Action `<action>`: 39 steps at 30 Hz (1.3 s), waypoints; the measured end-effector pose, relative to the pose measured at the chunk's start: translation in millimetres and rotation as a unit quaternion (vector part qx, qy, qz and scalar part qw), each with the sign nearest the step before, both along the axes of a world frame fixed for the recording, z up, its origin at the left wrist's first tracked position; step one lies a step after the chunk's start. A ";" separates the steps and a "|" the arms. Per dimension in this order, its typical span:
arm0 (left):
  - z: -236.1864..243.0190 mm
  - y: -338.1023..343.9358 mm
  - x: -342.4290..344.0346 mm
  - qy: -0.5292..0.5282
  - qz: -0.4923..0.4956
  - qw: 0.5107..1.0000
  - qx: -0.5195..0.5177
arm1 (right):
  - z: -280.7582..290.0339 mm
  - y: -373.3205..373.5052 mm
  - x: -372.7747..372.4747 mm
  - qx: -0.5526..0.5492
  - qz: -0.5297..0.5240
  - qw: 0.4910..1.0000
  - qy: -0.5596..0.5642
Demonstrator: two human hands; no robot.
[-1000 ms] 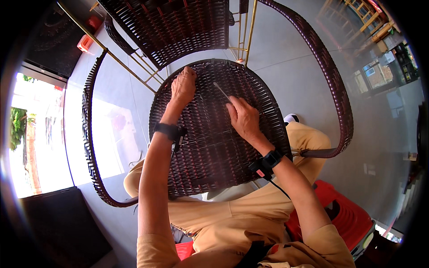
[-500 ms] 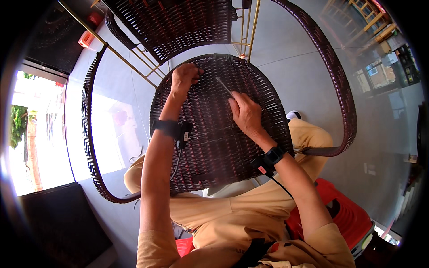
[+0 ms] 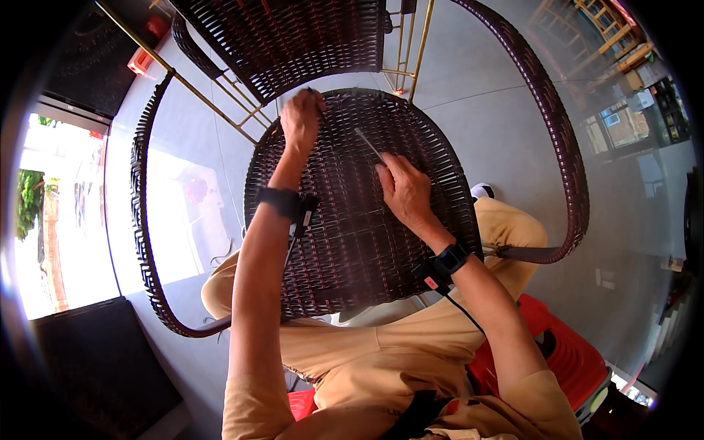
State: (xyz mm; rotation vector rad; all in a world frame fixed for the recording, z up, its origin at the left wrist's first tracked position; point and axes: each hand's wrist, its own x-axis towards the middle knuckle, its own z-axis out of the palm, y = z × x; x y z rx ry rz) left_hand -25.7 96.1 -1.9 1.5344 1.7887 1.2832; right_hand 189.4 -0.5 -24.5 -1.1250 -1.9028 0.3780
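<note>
A dark brown woven wicker chair seat (image 3: pixel 352 242) lies before me, with reddish strands showing through its weave. My right hand (image 3: pixel 407 192) is closed over the right half of the seat. From its fingers a thin metal rod (image 3: pixel 369 144) points up and left, its handle end hidden in the grip. My left hand (image 3: pixel 301 121) is at the seat's far left edge, fingers curled together. Something dark shows at its fingertips, too small to make out. Both wrists wear black bands with small boxes and cables.
Beyond the seat stands the woven backrest (image 3: pixel 315 44), with brass-coloured metal rods (image 3: pixel 419 51) beside it. Wrapped armrests curve round on the left (image 3: pixel 139 213) and right (image 3: pixel 561 147). A red plastic stool (image 3: pixel 550 352) is at lower right. My bent legs flank the seat.
My left hand has risen slightly toward the far edge and turned at the wrist. The right hand and the metal rod have hardly moved.
</note>
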 end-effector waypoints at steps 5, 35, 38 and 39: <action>-7.9 1.0 13.7 -0.334 -0.047 0.939 0.060 | -2.7 0.6 1.9 -0.010 -0.001 1.000 0.011; 55.5 -3.6 30.1 -0.283 -0.079 0.954 0.054 | 0.2 -0.9 -1.6 -0.029 -0.003 1.000 0.000; 57.3 -2.6 34.5 -0.321 -0.097 0.941 0.049 | -3.1 -1.6 -1.8 -0.033 -0.006 0.999 -0.018; 58.6 -1.6 38.8 -0.318 -0.107 0.941 0.050 | -2.9 -1.0 -1.4 -0.032 -0.007 0.999 -0.019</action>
